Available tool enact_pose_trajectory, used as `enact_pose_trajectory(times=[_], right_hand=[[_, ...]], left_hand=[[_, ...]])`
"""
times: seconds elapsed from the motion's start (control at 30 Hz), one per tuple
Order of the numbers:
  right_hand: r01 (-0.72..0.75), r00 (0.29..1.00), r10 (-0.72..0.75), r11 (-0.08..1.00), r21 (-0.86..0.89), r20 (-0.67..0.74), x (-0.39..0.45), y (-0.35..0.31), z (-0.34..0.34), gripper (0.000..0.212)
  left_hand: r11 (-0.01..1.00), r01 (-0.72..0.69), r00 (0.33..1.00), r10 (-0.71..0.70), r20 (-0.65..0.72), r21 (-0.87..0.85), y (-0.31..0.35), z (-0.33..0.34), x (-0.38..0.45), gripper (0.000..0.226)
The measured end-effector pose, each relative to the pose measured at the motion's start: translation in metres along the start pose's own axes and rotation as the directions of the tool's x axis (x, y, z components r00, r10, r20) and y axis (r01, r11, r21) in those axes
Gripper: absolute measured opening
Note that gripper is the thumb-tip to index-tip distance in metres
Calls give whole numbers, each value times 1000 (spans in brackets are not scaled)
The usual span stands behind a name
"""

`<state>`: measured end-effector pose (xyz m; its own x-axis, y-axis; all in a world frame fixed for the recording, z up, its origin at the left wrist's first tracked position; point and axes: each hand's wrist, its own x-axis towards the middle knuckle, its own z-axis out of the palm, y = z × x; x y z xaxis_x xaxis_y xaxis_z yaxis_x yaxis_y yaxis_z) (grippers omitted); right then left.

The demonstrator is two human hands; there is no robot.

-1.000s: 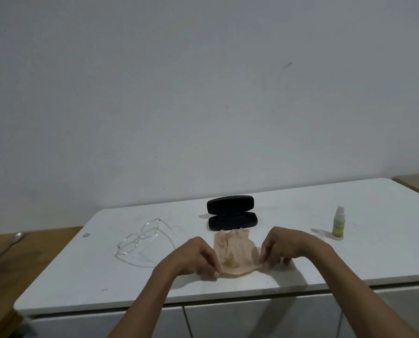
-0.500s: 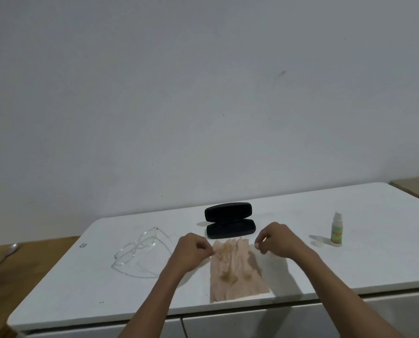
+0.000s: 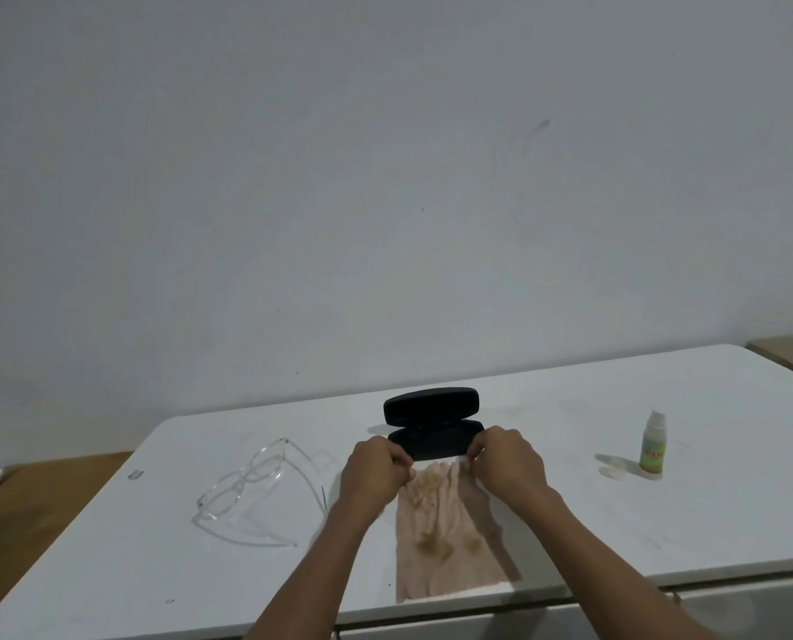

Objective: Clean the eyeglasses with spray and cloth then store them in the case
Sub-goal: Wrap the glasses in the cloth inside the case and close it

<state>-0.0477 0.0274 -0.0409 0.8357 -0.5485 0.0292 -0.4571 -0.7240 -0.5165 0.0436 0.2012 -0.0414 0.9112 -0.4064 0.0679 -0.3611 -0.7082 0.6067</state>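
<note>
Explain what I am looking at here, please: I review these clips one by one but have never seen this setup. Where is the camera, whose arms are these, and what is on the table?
There is no machine here. A person wears one wide-angle camera on the head, looking forward and down, so the two bare arms rising from the bottom edge are that person's own. The left hand and the right hand each pinch a far corner of a beige cleaning cloth, which lies spread on the white table and has brownish stains. Just beyond the hands sits a black eyeglass case, open. Clear-framed eyeglasses lie to the left with their arms unfolded, touched by neither hand. A small spray bottle stands upright to the right, with what looks like its clear cap beside it.
</note>
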Motion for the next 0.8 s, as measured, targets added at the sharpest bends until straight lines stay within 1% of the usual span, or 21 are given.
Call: enact_pose_trajectory(times=[0.07, 0.17, 0.27, 0.4, 0.6, 0.8], right_hand=[[-2, 1000, 2, 1000, 15, 6, 0, 0, -1, 23], [5, 1000, -5, 1000, 23, 20, 1, 0, -2, 25], [9, 1000, -8, 997, 78, -5, 1, 2, -5, 29], [7, 999, -2, 992, 124, -42, -1, 5, -4, 29], [5, 998, -2, 999, 46, -70, -3, 3, 1, 26], [12, 993, -6, 999, 51, -116, -6, 4, 0, 26]], left_hand=[[1000, 1, 1000, -1, -12, 0, 0, 0, 0, 4], [1000, 30, 999, -30, -36, -9, -4, 1, 1, 15], [999, 43, 996, -45, -81, -31, -8, -1, 0, 24], [999, 11, 992, -17, -124, -51, -13, -3, -2, 14], [999, 34, 995, -31, -91, 38, -15, 0, -2, 10], [1000, 10, 993, -11, -119, -5, -14, -1, -4, 12]])
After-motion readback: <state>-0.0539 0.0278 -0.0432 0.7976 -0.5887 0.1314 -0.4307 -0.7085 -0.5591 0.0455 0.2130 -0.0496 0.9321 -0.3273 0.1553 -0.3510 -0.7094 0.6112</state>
